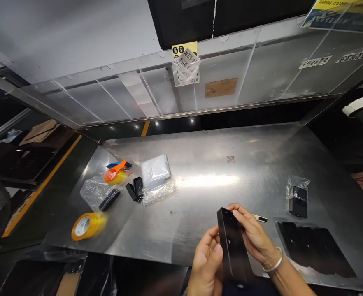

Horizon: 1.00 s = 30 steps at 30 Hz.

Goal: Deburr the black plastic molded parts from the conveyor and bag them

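Head view: both hands (left [206, 263], right [255, 238]) grip black panel [233, 246].

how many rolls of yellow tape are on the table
2: one roll of yellow tape near the table's front left edge, a smaller one farther back under the orange tool. Others may be hidden.

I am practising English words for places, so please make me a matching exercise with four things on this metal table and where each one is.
Things:
1. black panel
2. tape roll
3. white packet
4. black sheet

Places:
a. flat on the table's right side
b. near the front left edge
c. between both hands
d. at the middle left, on clear plastic

Pairs: 1-c, 2-b, 3-d, 4-a
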### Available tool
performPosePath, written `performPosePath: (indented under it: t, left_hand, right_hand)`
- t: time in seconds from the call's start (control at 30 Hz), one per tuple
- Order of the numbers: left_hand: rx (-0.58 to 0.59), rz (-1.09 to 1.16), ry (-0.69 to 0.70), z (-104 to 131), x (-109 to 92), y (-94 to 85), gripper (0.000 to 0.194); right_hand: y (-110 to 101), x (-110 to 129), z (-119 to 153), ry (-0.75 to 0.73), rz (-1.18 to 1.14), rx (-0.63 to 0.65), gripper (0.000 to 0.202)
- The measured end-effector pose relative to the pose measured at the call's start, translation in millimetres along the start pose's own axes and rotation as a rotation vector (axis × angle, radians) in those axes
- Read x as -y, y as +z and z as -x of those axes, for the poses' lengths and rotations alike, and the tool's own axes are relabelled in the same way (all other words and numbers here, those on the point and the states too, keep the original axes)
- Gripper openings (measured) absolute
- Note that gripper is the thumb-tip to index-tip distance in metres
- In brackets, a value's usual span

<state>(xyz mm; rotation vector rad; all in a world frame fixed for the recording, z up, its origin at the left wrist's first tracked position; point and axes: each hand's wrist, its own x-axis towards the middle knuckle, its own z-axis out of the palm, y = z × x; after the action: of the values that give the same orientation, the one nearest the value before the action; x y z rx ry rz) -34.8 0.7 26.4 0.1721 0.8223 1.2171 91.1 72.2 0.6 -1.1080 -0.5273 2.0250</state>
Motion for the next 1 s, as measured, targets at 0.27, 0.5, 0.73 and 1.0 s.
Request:
performPosePath:
  t: [0.27, 0.5, 0.73, 1.0]
  left_hand:
    - [-0.022, -0.209, 0.081, 4, 19, -22.6, 0.08]
    - [0.073, -0.025, 0.007, 5, -1, -23.7, 0.056]
    - [0.169, 0.315, -0.185, 4, -3, -31.1, 0.047]
    - [0.199, 0.354, -0.21, 10, -8, -33.0, 0.041]
  right_hand:
    - [9, -18, -5, 0.026, -0.111, 0.048, 0.034]
    - [20, -20, -1, -0.026, 0.01, 0.007, 0.03]
    - [22, -7, 11, -0.092, 0.211, -0.053, 0.027]
    - [28, -8, 13, -0.208, 0.437, -0.089, 0.029]
